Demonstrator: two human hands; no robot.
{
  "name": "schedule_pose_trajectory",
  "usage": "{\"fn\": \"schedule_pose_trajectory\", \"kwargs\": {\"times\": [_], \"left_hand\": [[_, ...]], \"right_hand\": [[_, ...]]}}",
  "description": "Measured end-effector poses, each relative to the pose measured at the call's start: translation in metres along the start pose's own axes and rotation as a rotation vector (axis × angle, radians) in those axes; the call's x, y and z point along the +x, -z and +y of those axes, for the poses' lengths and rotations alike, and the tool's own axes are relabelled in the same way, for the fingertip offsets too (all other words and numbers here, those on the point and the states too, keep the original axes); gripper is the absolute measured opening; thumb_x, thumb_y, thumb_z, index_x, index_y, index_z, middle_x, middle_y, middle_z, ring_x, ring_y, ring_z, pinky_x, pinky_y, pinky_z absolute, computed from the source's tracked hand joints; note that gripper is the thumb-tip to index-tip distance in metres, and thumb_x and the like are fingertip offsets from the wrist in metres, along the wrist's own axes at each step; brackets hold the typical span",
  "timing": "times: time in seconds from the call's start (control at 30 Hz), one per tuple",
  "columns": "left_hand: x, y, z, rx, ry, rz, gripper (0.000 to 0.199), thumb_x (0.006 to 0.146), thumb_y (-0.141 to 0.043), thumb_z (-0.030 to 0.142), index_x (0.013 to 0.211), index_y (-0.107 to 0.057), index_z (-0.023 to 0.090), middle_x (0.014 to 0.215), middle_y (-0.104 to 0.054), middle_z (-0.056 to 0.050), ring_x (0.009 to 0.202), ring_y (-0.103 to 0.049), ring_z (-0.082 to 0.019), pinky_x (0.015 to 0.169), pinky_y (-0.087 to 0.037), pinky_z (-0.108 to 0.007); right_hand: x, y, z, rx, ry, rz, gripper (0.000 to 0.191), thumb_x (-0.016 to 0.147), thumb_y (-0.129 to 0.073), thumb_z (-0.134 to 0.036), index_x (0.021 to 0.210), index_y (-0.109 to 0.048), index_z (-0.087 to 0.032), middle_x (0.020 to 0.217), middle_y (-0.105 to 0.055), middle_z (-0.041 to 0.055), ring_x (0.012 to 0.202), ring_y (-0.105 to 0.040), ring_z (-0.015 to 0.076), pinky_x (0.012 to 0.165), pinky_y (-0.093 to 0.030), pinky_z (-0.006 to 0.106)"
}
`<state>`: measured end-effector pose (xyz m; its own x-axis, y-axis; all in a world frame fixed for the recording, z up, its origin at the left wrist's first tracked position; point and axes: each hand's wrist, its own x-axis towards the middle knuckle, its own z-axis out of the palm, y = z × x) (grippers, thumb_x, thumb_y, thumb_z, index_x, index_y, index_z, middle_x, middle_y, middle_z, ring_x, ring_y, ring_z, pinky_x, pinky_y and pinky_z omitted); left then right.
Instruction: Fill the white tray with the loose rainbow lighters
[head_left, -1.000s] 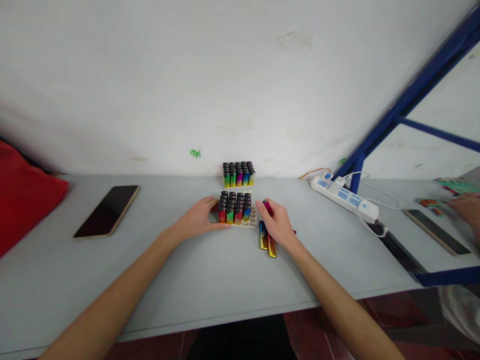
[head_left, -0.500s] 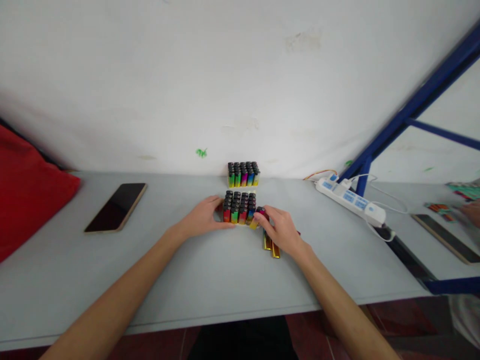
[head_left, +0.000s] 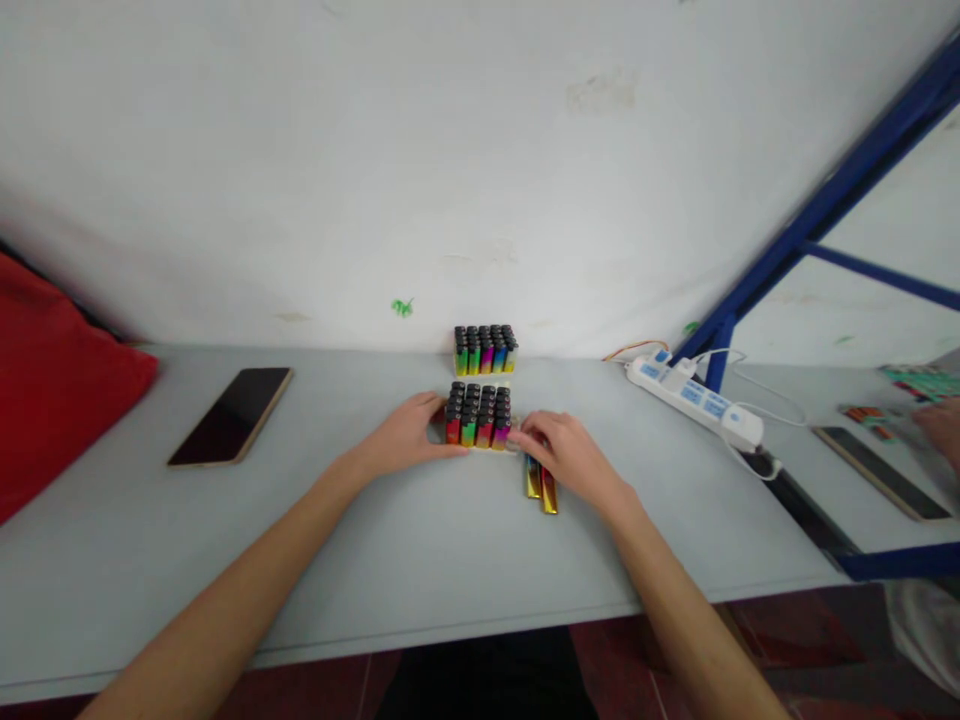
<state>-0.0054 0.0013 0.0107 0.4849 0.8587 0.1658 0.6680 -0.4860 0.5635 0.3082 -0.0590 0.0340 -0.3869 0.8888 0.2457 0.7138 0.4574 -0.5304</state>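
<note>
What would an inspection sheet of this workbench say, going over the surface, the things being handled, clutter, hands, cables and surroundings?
Surface: pale grey table, flat.
Job's things: near tray of lighters, upright, black caps; far tray of lighters by the wall; loose lighters lying flat under the right hand.
Clutter: dark phone lying at left; second phone at right.
Hands: left hand against the near tray's left side; right hand at its right corner, grip not clear.
Cables: white power strip with white leads.
Surroundings: white wall; red cloth; blue frame; another person's hand at far right.
</note>
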Motion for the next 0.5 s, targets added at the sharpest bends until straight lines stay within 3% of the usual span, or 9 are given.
{"fn": "schedule_pose_trajectory", "kwargs": {"times": [0.17, 0.33, 0.5], "left_hand": [[0.0, 0.0, 0.002, 0.006, 0.002, -0.005, 0.064, 0.079, -0.091, 0.08, 0.104, -0.076, 0.023, 0.113, -0.079, -0.012, 0.106, -0.075, -0.038, 0.101, -0.062, -0.049], [0.0, -0.001, 0.001, -0.003, -0.017, -0.018, 0.063, 0.081, -0.088, 0.081, 0.105, -0.078, 0.024, 0.114, -0.079, -0.013, 0.109, -0.075, -0.039, 0.103, -0.061, -0.051], [0.0, 0.0, 0.0, -0.017, -0.014, 0.003, 0.061, 0.079, -0.09, 0.079, 0.103, -0.077, 0.024, 0.112, -0.079, -0.012, 0.106, -0.076, -0.038, 0.1, -0.062, -0.049]], "right_hand": [[-0.045, 0.012, 0.005, 0.038, -0.201, 0.156, 0.029, 0.117, -0.061, -0.049, 0.118, -0.075, -0.024, 0.082, -0.074, 0.0032, 0.075, -0.07, 0.0259, 0.077, -0.055, 0.038], [-0.082, -0.007, -0.002, 0.016, -0.194, 0.166, 0.028, 0.11, -0.07, -0.038, 0.135, -0.076, -0.027, 0.128, -0.079, 0.0149, 0.109, -0.079, 0.0328, 0.103, -0.066, 0.05], [-0.088, -0.026, -0.003, -0.026, -0.226, 0.199, 0.037, 0.114, -0.058, -0.029, 0.149, -0.07, -0.024, 0.126, -0.078, 0.0169, 0.107, -0.079, 0.0336, 0.101, -0.068, 0.053]]}}
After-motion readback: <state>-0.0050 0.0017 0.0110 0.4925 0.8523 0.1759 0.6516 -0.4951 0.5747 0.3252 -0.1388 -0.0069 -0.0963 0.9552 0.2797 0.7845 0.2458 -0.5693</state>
